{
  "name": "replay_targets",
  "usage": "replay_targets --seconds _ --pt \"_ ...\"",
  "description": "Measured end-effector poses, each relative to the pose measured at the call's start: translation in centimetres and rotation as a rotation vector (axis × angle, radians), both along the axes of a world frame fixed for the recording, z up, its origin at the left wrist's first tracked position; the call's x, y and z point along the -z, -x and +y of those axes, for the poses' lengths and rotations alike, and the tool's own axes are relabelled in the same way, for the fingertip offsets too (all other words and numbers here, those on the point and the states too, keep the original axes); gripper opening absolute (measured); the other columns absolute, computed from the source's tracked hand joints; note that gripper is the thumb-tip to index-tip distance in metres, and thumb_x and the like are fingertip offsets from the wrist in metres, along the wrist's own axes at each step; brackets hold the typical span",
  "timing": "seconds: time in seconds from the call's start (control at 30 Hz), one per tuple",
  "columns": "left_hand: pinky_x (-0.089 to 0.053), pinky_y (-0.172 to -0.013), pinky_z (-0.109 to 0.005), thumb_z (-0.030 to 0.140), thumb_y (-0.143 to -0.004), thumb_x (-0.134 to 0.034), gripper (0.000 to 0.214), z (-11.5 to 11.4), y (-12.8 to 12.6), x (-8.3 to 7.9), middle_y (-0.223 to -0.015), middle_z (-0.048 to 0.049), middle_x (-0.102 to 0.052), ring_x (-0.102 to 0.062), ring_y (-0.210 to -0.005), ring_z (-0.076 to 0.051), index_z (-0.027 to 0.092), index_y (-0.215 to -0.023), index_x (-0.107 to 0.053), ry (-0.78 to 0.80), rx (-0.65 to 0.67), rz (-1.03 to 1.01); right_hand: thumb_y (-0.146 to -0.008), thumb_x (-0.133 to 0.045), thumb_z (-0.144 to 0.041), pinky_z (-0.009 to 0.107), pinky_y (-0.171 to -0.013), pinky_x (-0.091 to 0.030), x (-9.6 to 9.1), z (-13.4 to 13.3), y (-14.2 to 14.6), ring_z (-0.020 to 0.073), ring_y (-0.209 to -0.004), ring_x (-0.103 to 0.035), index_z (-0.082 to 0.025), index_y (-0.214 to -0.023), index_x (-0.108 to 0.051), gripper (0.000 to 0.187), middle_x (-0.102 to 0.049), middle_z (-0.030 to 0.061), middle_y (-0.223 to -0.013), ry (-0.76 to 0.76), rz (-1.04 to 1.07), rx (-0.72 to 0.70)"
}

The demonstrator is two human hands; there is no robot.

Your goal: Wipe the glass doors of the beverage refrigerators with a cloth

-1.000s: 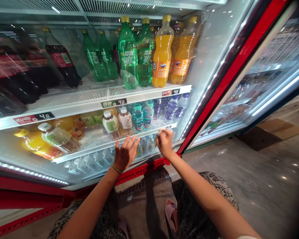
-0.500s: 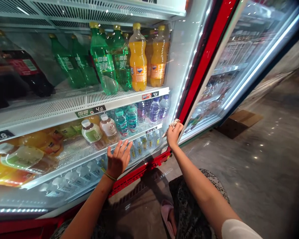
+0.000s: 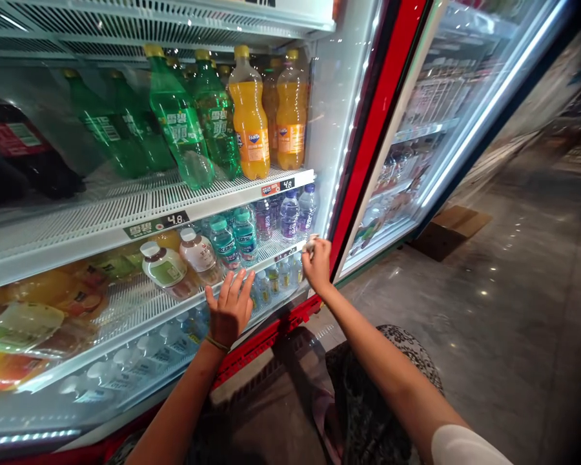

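My right hand [image 3: 321,266] is closed around a small crumpled pale cloth [image 3: 311,243], held at the right end of the cooler front, beside the lower shelf edge. Most of the cloth is hidden by my fingers. My left hand [image 3: 230,309] has its fingers spread, palm toward the drinks cooler, in front of the lower shelf rail [image 3: 174,308]; it seems to lie against clear glass. Teal-capped bottles [image 3: 244,236] and white-capped bottles [image 3: 201,253] stand just beyond my left fingers. Purple-capped bottles [image 3: 289,216] are above my right hand.
On the upper shelf stand green soda bottles [image 3: 179,123] and orange Fanta bottles [image 3: 250,123]. A red frame post [image 3: 375,116] divides this cooler from another lit cooler [image 3: 426,129]. Flattened cardboard [image 3: 452,231] lies on the shiny floor [image 3: 494,310].
My right hand with the cloth has moved left, off the red post toward the shelf end. My left hand stays spread in nearly the same place. The view has shifted slightly right.
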State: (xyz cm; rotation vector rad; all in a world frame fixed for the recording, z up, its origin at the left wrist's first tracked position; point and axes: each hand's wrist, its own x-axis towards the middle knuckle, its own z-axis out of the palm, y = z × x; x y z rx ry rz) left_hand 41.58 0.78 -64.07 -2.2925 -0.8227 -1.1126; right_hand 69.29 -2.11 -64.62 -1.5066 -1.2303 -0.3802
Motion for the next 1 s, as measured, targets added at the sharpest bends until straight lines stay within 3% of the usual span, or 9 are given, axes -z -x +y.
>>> replay_targets --seconds 0.1,0.2,0.27,0.43,0.53,0.63,0.73,0.83,1.0 --pt "-0.002 -0.128 -0.056 0.021 -0.092 -0.062 0.071 0.2 0.0 0.4 -0.145 -0.0105 -0.062 -0.055 -0.138 -0.031 0.032 -0.158 -0.038 0.053 0.024 -0.014 -0.089 -0.050 -0.026 0.040 -0.097 -0.048 -1.4 0.4 -3.6 0.0222 -0.104 -0.054 -0.022 -0.093 -0.054 0.007 -0.050 0.0070 -0.107 -0.064 0.280 0.148" --pt "0.000 -0.128 -0.057 0.024 -0.093 -0.063 0.070 0.4 0.0 0.7 -0.148 -0.0104 -0.060 -0.052 -0.141 -0.032 0.033 -0.158 -0.039 0.083 0.008 -0.002 -0.091 -0.050 -0.030 0.039 -0.101 -0.045 -0.9 0.7 -3.8 0.0212 -0.108 -0.053 -0.023 -0.098 -0.054 0.011 -0.048 0.0074 -0.111 -0.113 0.363 0.197" --pt "0.002 -0.128 -0.057 0.024 -0.093 -0.062 0.069 0.3 -0.2 0.9 -0.147 -0.0109 -0.060 -0.052 -0.141 -0.032 0.031 -0.157 -0.040 0.069 0.004 0.008 -0.093 -0.047 -0.028 0.043 -0.106 -0.043 1.2 1.0 -1.8 0.0229 -0.114 -0.051 -0.022 -0.104 -0.053 0.014 -0.045 0.0109 -0.118 -0.129 0.355 0.242" --pt "0.007 -0.129 -0.053 0.021 -0.094 -0.056 0.065 -1.1 -1.6 2.0 -0.146 -0.0086 -0.062 -0.054 -0.140 -0.029 0.026 -0.158 -0.041 0.093 0.136 0.109 -0.090 -0.041 -0.018 0.048 -0.102 -0.046 9.4 0.8 4.7 0.0264 -0.113 -0.050 -0.024 -0.107 -0.045 0.019 -0.046 0.0124 -0.114 0.052 0.425 0.246" --pt "0.014 -0.128 -0.049 0.019 -0.096 -0.052 0.066 -2.0 -2.5 3.0 -0.150 -0.0059 -0.058 -0.049 -0.144 -0.025 0.026 -0.159 -0.036 0.116 0.200 0.207 -0.084 -0.042 -0.015 0.042 -0.091 -0.051 12.2 0.6 4.6 0.0254 -0.100 -0.054 -0.025 -0.101 -0.044 0.019 -0.047 0.0077 -0.101 0.087 0.517 0.292" --pt "0.014 -0.128 -0.048 0.019 -0.096 -0.052 0.069 -2.3 -2.9 3.6 -0.154 -0.0068 -0.053 -0.043 -0.149 -0.023 0.027 -0.161 -0.030 0.164 0.195 0.249 -0.082 -0.041 -0.015 0.041 -0.090 -0.050 12.0 1.2 1.3 0.0253 -0.095 -0.054 -0.024 -0.099 -0.045 0.019 -0.045 0.0065 -0.097 0.081 0.600 0.357" --pt "0.013 -0.128 -0.048 0.018 -0.095 -0.053 0.073 -1.9 -3.1 4.0 -0.155 -0.0082 -0.052 -0.040 -0.151 -0.023 0.027 -0.163 -0.026 0.196 0.193 0.254 -0.084 -0.041 -0.017 0.044 -0.102 -0.045 10.3 2.1 -2.4 0.0262 -0.108 -0.053 -0.023 -0.104 -0.047 0.021 -0.046 0.0106 -0.108 0.054 0.617 0.382" --pt "0.011 -0.129 -0.050 0.019 -0.094 -0.053 0.074 -1.6 -3.5 4.6 -0.156 -0.0091 -0.050 -0.039 -0.151 -0.023 0.026 -0.163 -0.026 0.205 0.202 0.281 -0.089 -0.042 -0.021 0.044 -0.111 -0.039 9.5 2.4 -3.9 0.0255 -0.122 -0.049 -0.022 -0.109 -0.048 0.021 -0.046 0.0136 -0.121 0.035 0.593 0.367" --pt "0.005 -0.131 -0.048 0.020 -0.095 -0.053 0.072 -1.7 -4.7 6.1 -0.160 -0.0074 -0.045 -0.033 -0.154 -0.021 0.024 -0.162 -0.028 0.215 0.236 0.363 -0.095 -0.043 -0.020 0.046 -0.104 -0.046 12.5 0.6 -2.2 0.0260 -0.116 -0.055 -0.017 -0.111 -0.056 0.021 -0.053 0.0138 -0.118 0.102 0.603 0.315"
